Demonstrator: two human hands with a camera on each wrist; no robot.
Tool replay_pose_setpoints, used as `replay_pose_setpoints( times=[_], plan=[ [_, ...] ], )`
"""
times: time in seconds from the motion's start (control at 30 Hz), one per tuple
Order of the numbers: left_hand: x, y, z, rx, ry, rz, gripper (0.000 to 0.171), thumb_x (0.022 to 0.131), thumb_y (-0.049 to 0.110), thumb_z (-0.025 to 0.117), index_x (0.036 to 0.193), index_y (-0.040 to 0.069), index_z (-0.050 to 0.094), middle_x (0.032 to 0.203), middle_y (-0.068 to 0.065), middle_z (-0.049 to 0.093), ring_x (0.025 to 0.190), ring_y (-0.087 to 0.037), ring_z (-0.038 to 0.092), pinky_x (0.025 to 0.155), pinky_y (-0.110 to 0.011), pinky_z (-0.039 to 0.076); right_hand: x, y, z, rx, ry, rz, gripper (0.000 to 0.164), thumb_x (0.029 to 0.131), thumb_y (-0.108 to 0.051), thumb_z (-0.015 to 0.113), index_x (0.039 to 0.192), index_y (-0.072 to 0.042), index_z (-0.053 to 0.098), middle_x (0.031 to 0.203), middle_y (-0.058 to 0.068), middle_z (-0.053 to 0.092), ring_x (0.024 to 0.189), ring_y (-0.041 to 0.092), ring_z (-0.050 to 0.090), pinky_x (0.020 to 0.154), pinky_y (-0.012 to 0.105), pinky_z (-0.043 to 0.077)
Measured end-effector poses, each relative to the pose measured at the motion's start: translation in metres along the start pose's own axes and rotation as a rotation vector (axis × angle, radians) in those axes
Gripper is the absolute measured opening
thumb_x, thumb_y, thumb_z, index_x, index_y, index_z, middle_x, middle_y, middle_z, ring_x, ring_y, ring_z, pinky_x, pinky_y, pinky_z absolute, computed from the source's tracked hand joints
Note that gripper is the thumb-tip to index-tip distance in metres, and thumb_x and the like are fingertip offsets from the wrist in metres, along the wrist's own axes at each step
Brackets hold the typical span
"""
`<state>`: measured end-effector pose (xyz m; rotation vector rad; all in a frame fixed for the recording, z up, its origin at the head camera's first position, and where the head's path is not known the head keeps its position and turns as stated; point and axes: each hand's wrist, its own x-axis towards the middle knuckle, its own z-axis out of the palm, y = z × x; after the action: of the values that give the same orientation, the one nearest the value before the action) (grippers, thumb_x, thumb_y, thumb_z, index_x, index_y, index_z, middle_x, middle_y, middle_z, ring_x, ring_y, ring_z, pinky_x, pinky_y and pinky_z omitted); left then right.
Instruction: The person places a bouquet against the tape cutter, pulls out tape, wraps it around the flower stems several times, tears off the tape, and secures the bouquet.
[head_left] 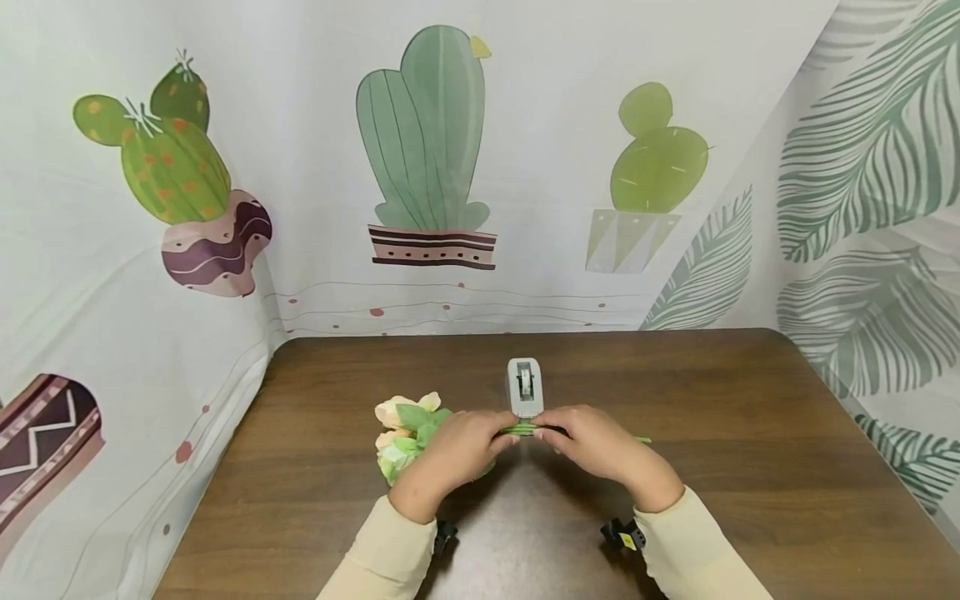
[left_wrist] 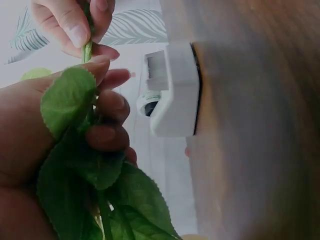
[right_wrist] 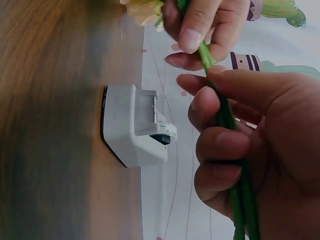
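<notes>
In the head view, we are looking over a dark brown wooden worktop (head_left: 750, 392), its straight back edge and rounded far corners running along a white cloth printed with cacti and leaves (head_left: 555, 167). Brown wood is stretching to both sides, and the side edges are lying well apart from our left hand (head_left: 467, 443) and right hand (head_left: 596, 446). A white-and-grey plastic tape dispenser (head_left: 536, 390) is standing just beyond both hands, short of the back edge. Both cream-sleeved arms (head_left: 701, 542) are reaching forward and angling inward. The hands are nearly meeting, fingers (head_left: 487, 422) curling round slim green stems (head_left: 521, 428); a bunch of cream flowers with green leaves (head_left: 401, 429) is spreading out on the left hand's side, and a stem end (head_left: 643, 439) is poking out past the right hand.

In the left wrist view, we are seeing the left hand closing about the stems, with broad leaves (left_wrist: 130, 195) covering part of it. The right hand is pinching the stems just beside it.

In the right wrist view, our right hand is wrapping round two stems. The dispenser is standing apart from both hands, its toothed edge (right_wrist: 155, 110) facing them.
</notes>
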<state>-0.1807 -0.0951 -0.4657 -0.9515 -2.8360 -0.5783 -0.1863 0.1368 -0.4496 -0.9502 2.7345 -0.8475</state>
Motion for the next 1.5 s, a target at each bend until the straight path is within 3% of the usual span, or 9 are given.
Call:
replay_pose_setpoints(
  times=[0.1, 0.27, 0.37, 0.57, 0.73, 0.87, 1.1, 1.27, 1.5],
  plan=[
    [-0.001, 0.0, 0.001, -0.026, -0.051, -0.017, 0.013, 0.099, 0.033, 0.063, 0.107, 0.026, 0.07, 0.096, 0.009, 0.073, 0.091, -0.014, 0.071, 0.075, -0.035, 0.057, 0.0, 0.002, 0.001, -0.006, -0.014, -0.009, 0.02, 0.101, -0.025, 0.062, 0.115, -0.02, 0.075, 0.106, -0.005, 0.075, 0.086, 0.004, 0.065, 0.078, 0.03, 0.055],
    [0.0, -0.001, 0.002, -0.046, -0.117, -0.058, 0.012, 0.101, 0.036, 0.06, 0.102, 0.027, 0.068, 0.089, 0.009, 0.07, 0.086, -0.012, 0.069, 0.073, -0.035, 0.055, 0.0, 0.005, 0.003, -0.049, -0.013, -0.039, 0.022, 0.1, -0.025, 0.064, 0.117, -0.02, 0.076, 0.112, -0.003, 0.076, 0.101, 0.013, 0.071, 0.085, 0.035, 0.058],
    [0.001, -0.001, 0.002, -0.069, -0.147, -0.078, 0.013, 0.102, 0.036, 0.06, 0.104, 0.027, 0.069, 0.089, 0.01, 0.07, 0.085, -0.012, 0.068, 0.074, -0.036, 0.055, 0.001, 0.006, 0.003, -0.07, -0.011, -0.054, 0.023, 0.1, -0.025, 0.063, 0.119, -0.021, 0.075, 0.112, -0.002, 0.076, 0.098, 0.012, 0.07, 0.084, 0.035, 0.058],
    [0.0, 0.0, -0.001, -0.108, -0.182, -0.093, 0.025, 0.103, 0.036, 0.058, 0.12, 0.025, 0.072, 0.111, 0.008, 0.075, 0.103, -0.017, 0.071, 0.088, -0.039, 0.057, 0.0, 0.008, 0.004, -0.066, -0.033, -0.049, 0.023, 0.101, -0.025, 0.062, 0.119, -0.021, 0.075, 0.106, -0.003, 0.076, 0.083, 0.004, 0.065, 0.076, 0.03, 0.056],
    [0.001, -0.001, -0.002, -0.16, -0.195, -0.097, 0.027, 0.103, 0.035, 0.059, 0.123, 0.023, 0.073, 0.116, 0.006, 0.075, 0.108, -0.016, 0.07, 0.093, -0.037, 0.056, 0.001, 0.009, 0.003, -0.055, -0.048, -0.034, 0.024, 0.102, -0.026, 0.06, 0.12, -0.021, 0.075, 0.111, -0.003, 0.077, 0.097, 0.014, 0.072, 0.085, 0.036, 0.058],
    [0.002, -0.002, -0.004, -0.235, -0.18, -0.099, 0.027, 0.102, 0.031, 0.06, 0.124, 0.023, 0.073, 0.12, 0.005, 0.074, 0.114, -0.015, 0.068, 0.099, -0.037, 0.055, 0.0, 0.009, 0.003, -0.044, -0.051, -0.024, 0.025, 0.103, -0.026, 0.059, 0.122, -0.019, 0.075, 0.116, -0.001, 0.076, 0.108, 0.02, 0.072, 0.093, 0.042, 0.058],
    [0.003, -0.004, -0.004, -0.276, -0.113, -0.086, 0.024, 0.101, 0.025, 0.063, 0.121, 0.023, 0.075, 0.098, 0.006, 0.077, 0.098, -0.009, 0.07, 0.092, -0.033, 0.057, -0.001, 0.01, 0.001, -0.005, -0.068, 0.016, 0.028, 0.104, -0.029, 0.056, 0.124, -0.02, 0.073, 0.119, -0.001, 0.075, 0.112, 0.018, 0.07, 0.097, 0.043, 0.056],
    [0.004, -0.005, -0.001, -0.349, -0.055, -0.087, 0.019, 0.098, 0.023, 0.068, 0.114, 0.02, 0.077, 0.113, 0.002, 0.076, 0.11, -0.014, 0.069, 0.096, -0.036, 0.056, -0.003, 0.012, -0.001, 0.031, -0.096, 0.035, 0.029, 0.105, -0.03, 0.055, 0.126, -0.02, 0.072, 0.121, -0.002, 0.074, 0.114, 0.018, 0.069, 0.1, 0.044, 0.055],
    [0.004, -0.005, 0.0, -0.414, -0.005, -0.122, 0.012, 0.093, 0.02, 0.073, 0.104, 0.02, 0.079, 0.108, 0.003, 0.078, 0.104, -0.012, 0.07, 0.092, -0.035, 0.057, -0.003, 0.015, -0.003, 0.063, -0.102, 0.031, 0.031, 0.105, -0.03, 0.055, 0.128, -0.019, 0.071, 0.123, 0.001, 0.073, 0.114, 0.019, 0.069, 0.099, 0.044, 0.055]
  ],
)
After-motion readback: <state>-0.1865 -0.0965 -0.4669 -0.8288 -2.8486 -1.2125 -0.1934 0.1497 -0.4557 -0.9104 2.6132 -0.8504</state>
